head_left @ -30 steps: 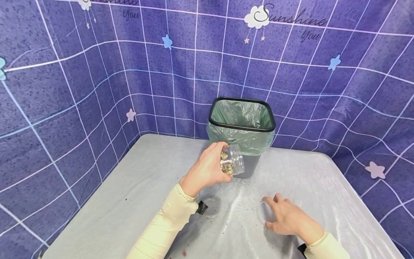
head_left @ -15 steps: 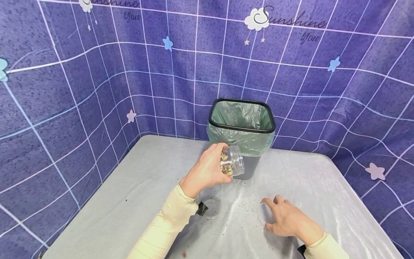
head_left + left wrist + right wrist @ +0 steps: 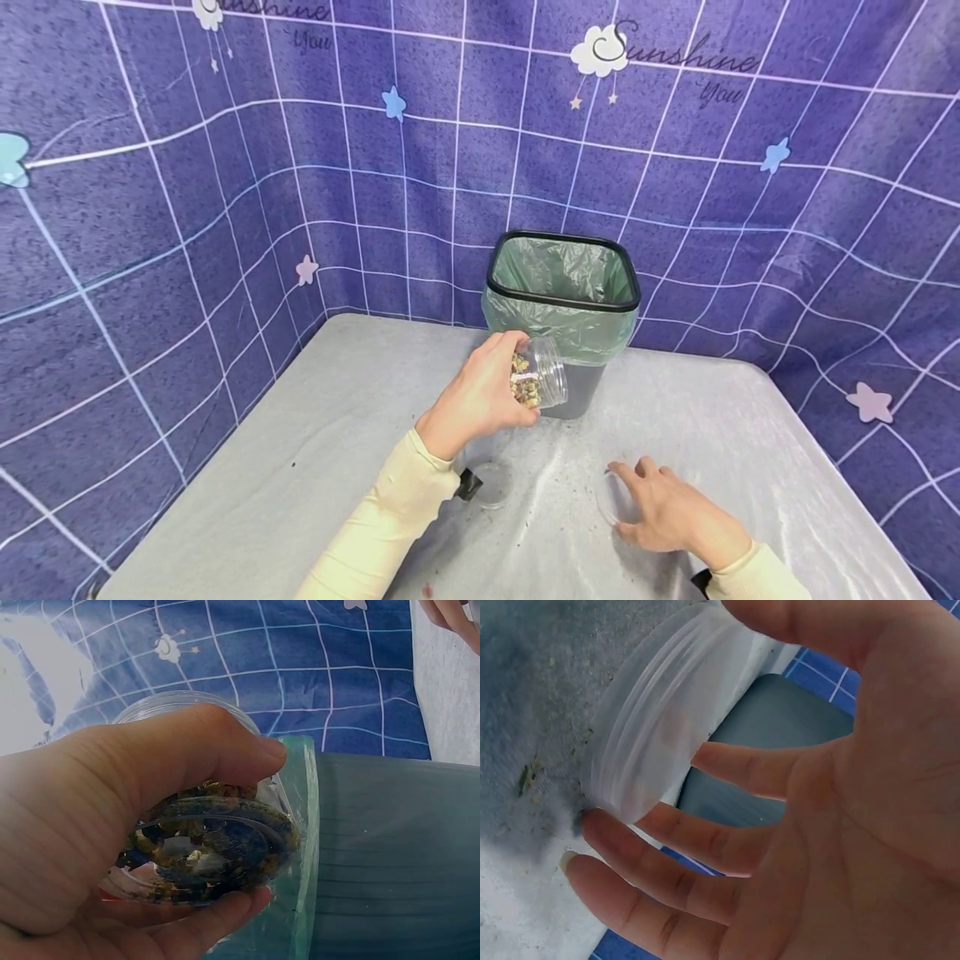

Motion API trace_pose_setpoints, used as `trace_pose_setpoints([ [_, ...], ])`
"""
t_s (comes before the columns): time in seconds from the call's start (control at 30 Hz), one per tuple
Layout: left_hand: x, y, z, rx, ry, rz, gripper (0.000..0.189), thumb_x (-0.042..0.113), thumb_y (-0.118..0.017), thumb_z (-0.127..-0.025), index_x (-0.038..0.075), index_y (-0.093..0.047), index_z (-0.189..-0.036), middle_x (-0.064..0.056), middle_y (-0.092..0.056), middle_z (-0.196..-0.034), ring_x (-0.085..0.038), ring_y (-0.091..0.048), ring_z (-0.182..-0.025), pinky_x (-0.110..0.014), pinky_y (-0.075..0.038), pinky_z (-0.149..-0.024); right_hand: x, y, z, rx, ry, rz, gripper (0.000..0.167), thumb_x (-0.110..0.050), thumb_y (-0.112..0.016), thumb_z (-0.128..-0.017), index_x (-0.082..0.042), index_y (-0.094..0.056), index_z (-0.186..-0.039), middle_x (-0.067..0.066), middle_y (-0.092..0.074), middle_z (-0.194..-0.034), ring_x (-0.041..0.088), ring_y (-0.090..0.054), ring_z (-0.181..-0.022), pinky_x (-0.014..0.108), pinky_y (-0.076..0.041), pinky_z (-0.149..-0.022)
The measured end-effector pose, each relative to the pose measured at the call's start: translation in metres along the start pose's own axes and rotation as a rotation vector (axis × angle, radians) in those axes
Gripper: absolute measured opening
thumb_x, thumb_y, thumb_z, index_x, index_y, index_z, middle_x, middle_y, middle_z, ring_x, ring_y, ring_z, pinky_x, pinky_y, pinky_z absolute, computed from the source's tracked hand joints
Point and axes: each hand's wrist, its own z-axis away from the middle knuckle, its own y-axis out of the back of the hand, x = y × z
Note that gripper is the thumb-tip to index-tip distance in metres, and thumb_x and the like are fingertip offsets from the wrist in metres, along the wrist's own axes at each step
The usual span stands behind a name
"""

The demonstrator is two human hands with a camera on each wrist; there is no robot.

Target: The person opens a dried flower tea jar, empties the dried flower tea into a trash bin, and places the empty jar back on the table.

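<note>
My left hand (image 3: 480, 387) grips a clear jar (image 3: 553, 379) tipped on its side, its threaded mouth towards the right. Yellowish-green dried pieces (image 3: 525, 390) lie inside it. In the left wrist view, the thumb (image 3: 217, 742) crosses the jar's side and fingers lie below its base. At the right, my right hand (image 3: 667, 504) holds a clear, ridged round lid (image 3: 652, 712) between its thumb and fingertips, just over the table. Another clear round piece, lid-like, (image 3: 492, 486) lies on the table beside the left wrist.
Behind the jar stands a grey bin (image 3: 581, 396) with a black rim (image 3: 562, 300) and a green bag liner (image 3: 558, 329). Small dark crumbs are scattered on the grey-covered table (image 3: 352, 383). A blue-purple patterned curtain (image 3: 420, 208) surrounds its back and sides.
Both hands keep almost the same position and hold. The whole head view has shifted slightly downward in frame.
</note>
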Motion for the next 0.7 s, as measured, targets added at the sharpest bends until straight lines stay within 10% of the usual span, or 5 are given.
trace_pose_setpoints([
  [0.27, -0.001, 0.004, 0.002, 0.016, -0.009, 0.001, 0.09, 0.017, -0.095, -0.054, 0.008, -0.053, -0.133, -0.008, -0.062, -0.125, -0.022, -0.061, -0.108, -0.036, -0.053, -0.097, -0.002, 0.019, 0.0, 0.021, 0.014, -0.015, 0.088, -0.053, -0.083, -0.078, -0.009, -0.051, -0.147, 0.016, -0.058, -0.123, 0.04, -0.06, -0.105, 0.06, -0.055, -0.085],
  [0.7, -0.002, 0.009, 0.003, 0.03, -0.003, 0.016, 0.089, 0.019, -0.096, -0.055, 0.009, -0.053, -0.131, -0.007, -0.061, -0.124, -0.021, -0.061, -0.105, -0.036, -0.054, -0.095, -0.011, 0.072, 0.004, 0.335, 0.192, -0.065, 0.072, -0.042, -0.079, -0.088, -0.009, -0.052, -0.147, 0.018, -0.058, -0.13, 0.043, -0.056, -0.116, 0.062, -0.05, -0.093],
])
